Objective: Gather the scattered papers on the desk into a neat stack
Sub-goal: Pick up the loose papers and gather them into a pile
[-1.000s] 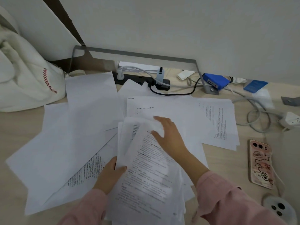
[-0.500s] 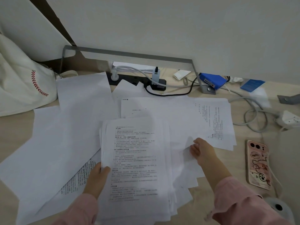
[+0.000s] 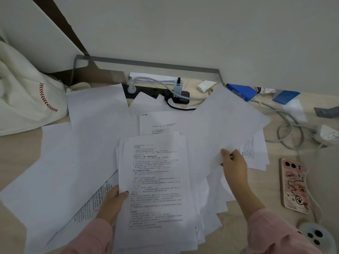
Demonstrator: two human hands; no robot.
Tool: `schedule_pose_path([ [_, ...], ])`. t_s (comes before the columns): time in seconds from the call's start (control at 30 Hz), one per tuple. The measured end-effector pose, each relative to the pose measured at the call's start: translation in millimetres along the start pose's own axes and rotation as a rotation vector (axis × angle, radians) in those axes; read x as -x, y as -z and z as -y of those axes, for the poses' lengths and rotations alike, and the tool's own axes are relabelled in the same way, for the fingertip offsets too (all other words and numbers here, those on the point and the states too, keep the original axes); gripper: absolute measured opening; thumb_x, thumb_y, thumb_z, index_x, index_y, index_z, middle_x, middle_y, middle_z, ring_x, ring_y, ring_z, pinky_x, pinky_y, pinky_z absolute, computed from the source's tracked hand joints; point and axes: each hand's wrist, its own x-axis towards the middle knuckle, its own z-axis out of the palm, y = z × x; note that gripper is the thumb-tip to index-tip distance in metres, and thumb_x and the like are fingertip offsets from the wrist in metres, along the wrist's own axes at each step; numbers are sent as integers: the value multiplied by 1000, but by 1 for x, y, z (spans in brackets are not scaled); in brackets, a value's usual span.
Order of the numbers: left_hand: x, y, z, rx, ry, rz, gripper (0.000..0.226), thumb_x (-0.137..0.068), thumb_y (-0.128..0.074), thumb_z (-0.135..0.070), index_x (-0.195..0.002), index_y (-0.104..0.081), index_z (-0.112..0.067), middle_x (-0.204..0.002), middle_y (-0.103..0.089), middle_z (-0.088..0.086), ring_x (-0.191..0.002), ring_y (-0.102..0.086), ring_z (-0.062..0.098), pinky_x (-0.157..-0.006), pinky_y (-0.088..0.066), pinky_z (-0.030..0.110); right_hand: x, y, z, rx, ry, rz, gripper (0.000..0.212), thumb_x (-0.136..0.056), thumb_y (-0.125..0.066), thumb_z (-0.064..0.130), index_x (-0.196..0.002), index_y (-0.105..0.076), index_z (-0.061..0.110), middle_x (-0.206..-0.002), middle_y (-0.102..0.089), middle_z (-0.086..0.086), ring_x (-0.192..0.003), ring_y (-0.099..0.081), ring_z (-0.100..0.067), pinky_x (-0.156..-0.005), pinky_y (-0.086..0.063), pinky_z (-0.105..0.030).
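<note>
Nearest to you, both pink sleeves (image 3: 275, 233) come in from the bottom edge. Your left hand (image 3: 114, 200) has its grip closed on the left edge of the gathered stack (image 3: 157, 180), thumb on the printed top page and fingers hidden beneath. The stack lies in front of you on the bench (image 3: 16, 153), roughly squared at its left side, while the lower pages fan out untidily at its right and near edges. Just right of it, your right hand (image 3: 234, 165) pinches the near corner of a blank sheet (image 3: 229, 121) between thumb and fingers. That sheet is lifted off the bench and slants away toward the far right, covering part of a printed page (image 3: 255, 154) lying flat below it. Left of the stack, several loose sheets (image 3: 73, 153) overlap at odd angles, most of them blank side up. To your right, a phone (image 3: 293, 186) in a pink cartoon case lies apart from the papers, with a round white object (image 3: 315, 233) nearer to you. Further back, one more printed page (image 3: 157, 123) peeks out beyond the stack. Against the wall are a black power strip (image 3: 157, 92) with plugs in it, a blue box (image 3: 240, 91), a looped grey cable (image 3: 289, 131) and, far left, a white bag (image 3: 23, 99) with red stitching.
</note>
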Motion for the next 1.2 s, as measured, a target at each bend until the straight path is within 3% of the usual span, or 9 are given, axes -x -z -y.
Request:
schedule_pose_path([
  [0.17, 1, 2, 0, 17, 10, 29, 18, -92, -47, -2, -102, -58, -11, -90, -64, 6, -81, -60, 24, -66, -46, 27, 25, 25, 33, 223, 501, -164, 19, -98, -37, 16, -95, -49, 1, -87, -52, -9, -75, -50, -27, -61, -41, -35],
  [0.27, 4, 3, -3, 31, 19, 36, 17, -92, -46, -2, -99, -58, -12, -94, -64, 10, -83, -60, 26, -73, -49, 34, 47, 28, 52, 350, 800, -230, 7, -94, -43, 9, -88, -46, 10, -79, -41, 4, -63, -41, -16, -46, -29, -16],
  [0.43, 8, 8, -3, 75, 64, 69, 19, -91, -49, -2, -103, -63, -8, -103, -67, 14, -97, -62, 33, -96, -46, 53, 87, -3, 46, 584, 977, 2, 16, -84, -42, 17, -77, -56, 14, -61, -50, 5, -48, -43, -10, -40, -31, -17],
  [0.57, 16, 10, -2, 162, 40, 113, 19, -92, -52, -17, -104, -66, -11, -108, -69, 17, -98, -65, 33, -92, -49, 49, 110, -47, 15, 715, 938, 217, 19, -67, -70, 17, -62, -53, 18, -51, -50, 6, -39, -47, -10, -35, -13, -14],
  [0.67, 27, 6, -8, 207, 28, 118, 33, -89, -47, -48, -91, -69, -24, -81, -76, -1, -89, -66, 23, -73, -52, 36, 124, -75, -6, 733, 857, 326, 29, -59, -79, 18, -60, -50, 20, -46, -45, 9, -32, -35, -9, -43, 7, -11],
  [0.73, 31, 5, -9, 229, 13, 148, 41, -78, -47, -63, -87, -67, -29, -71, -76, -8, -85, -66, 20, -68, -49, 33, 130, -87, -17, 678, 788, 346, 14, -77, -64, 18, -70, -52, 15, -56, -43, 8, -43, -35, -11, -40, -2, -12],
  [0.87, 31, 4, 1, 144, -24, 239, 65, -57, -58, -79, -102, -69, -33, -99, -75, -3, -95, -70, 17, -88, -52, 39, 134, -97, -21, 524, 489, 556, 24, -97, -37, 22, -102, -57, 11, -87, -61, -3, -69, -46, -15, -58, -37, -27],
  [1.03, 28, -7, 4, 30, -55, 139, 41, -77, -67, -46, -114, -60, -29, -113, -66, -2, -104, -62, 19, -95, -49, 41, 135, -96, -19, 67, 97, 790, 23, -96, -45, 20, -114, -59, 25, -102, -64, 2, -88, -64, -8, -63, -46, -9],
  [1.2, 28, -15, 2, -49, -96, 143, 42, -86, -53, 2, -117, -46, -25, -104, -62, 0, -88, -58, 14, -75, -48, 29, 109, -66, -27, 1, 54, 509, 30, -93, -52, 18, -123, -54, 20, -117, -58, 3, -106, -57, -13, -71, -43, -4],
])
